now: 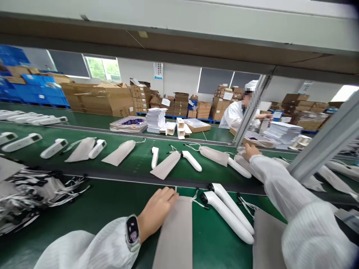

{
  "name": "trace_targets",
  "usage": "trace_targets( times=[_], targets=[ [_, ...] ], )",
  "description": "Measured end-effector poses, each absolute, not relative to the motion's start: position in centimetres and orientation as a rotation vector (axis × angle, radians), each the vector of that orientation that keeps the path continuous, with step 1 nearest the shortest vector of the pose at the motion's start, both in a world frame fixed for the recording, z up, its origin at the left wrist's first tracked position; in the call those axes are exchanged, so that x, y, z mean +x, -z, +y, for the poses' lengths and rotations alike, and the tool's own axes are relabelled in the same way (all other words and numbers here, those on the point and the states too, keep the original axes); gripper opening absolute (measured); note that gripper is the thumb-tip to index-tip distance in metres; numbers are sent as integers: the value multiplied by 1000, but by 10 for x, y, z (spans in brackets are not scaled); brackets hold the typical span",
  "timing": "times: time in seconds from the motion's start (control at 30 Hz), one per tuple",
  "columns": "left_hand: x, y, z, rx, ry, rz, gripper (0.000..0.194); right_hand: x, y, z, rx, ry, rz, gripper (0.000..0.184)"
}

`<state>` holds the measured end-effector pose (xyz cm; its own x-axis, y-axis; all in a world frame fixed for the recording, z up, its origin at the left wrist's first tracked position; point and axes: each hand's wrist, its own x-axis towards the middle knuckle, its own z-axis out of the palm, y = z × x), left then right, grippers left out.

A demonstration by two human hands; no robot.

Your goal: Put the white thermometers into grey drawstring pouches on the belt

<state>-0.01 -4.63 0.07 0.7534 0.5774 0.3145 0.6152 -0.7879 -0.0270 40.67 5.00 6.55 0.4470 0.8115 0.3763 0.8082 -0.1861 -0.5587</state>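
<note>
My left hand [155, 211] rests palm down on the upper left corner of a grey drawstring pouch [176, 235] lying on the green bench in front of me, fingers curled over its edge. My right hand [250, 151] reaches far out to the conveyor belt [134, 164] and touches a grey pouch [243, 161] lying beside a white handheld device [239, 167]; its fingers are mostly hidden. Two white handheld devices [228, 213] lie side by side on the bench between my arms. A second grey pouch [266, 239] lies under my right sleeve.
More white devices and pouches [119, 153] ride the belt. A heap of bagged pouches [30, 194] sits at my left. A slanted aluminium post [322, 145] crosses on the right. Another worker in white [238, 112] stands beyond the belt, among stacked cardboard boxes [106, 99].
</note>
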Motion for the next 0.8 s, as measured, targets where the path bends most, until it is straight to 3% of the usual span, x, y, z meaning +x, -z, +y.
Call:
trace_targets(
  times=[0.13,0.23,0.4,0.63,0.8],
  targets=[
    [-3,5,-49,-2699,434,-698,23,387,-10,56,-1983,-184,-1422,15],
    [-5,7,-45,-2729,371,-506,23,391,-1,55,-1979,-281,-1343,16],
    [-7,-6,-31,-2900,338,-667,20,392,-48,41,-1866,-355,-1157,35],
    [10,-48,-46,-3378,466,-786,18,252,-109,-27,-969,-944,-1111,59],
    [5,-65,-63,-3395,853,-1075,17,183,-98,-53,-855,-1243,-1058,49]
  ],
)
